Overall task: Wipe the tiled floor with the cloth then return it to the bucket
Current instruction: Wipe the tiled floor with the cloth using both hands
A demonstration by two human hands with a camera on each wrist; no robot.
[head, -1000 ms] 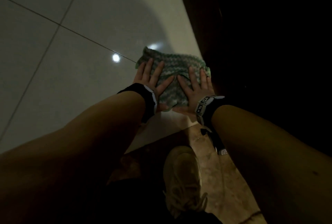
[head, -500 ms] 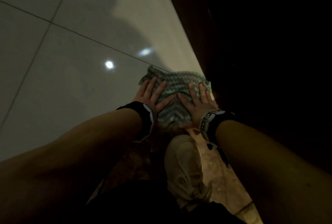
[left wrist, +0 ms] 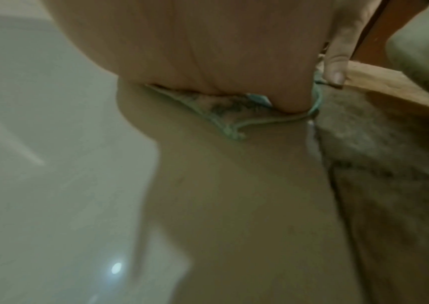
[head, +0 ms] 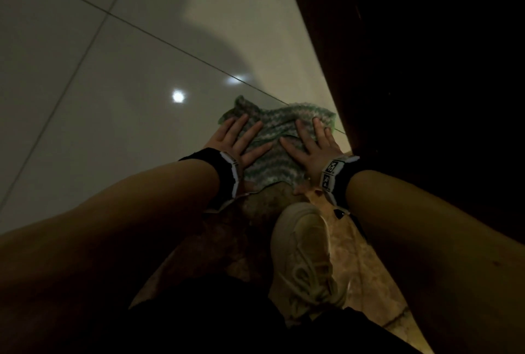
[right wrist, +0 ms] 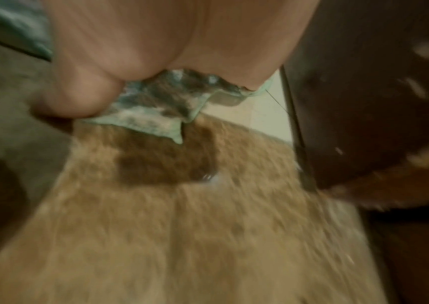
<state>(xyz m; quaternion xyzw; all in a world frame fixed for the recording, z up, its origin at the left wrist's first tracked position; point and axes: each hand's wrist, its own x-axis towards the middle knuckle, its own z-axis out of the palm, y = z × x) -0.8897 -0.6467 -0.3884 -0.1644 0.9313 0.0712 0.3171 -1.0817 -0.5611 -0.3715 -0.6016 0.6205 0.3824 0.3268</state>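
A green-and-white striped cloth (head: 277,152) lies flat on the pale tiled floor (head: 99,115), its near edge over a brown stone strip. My left hand (head: 241,137) presses its left half with spread, straight fingers. On its right half my right hand (head: 314,143) presses the same way. In the left wrist view the palm sits on the cloth's edge (left wrist: 224,115). The right wrist view shows the cloth's corner (right wrist: 156,115) bunched under the heel of the hand. No bucket is in view.
A dark wooden panel (head: 397,98) runs along the right, close to my right hand. My pale sneaker (head: 304,257) stands on the brown stone strip (head: 369,282) just behind the cloth. Glossy tiles with light reflections stretch to the left and ahead.
Both hands have dragged the cloth back toward my foot, off the pale tile and onto the edge of the brown strip. The fingers have stayed flat on it.
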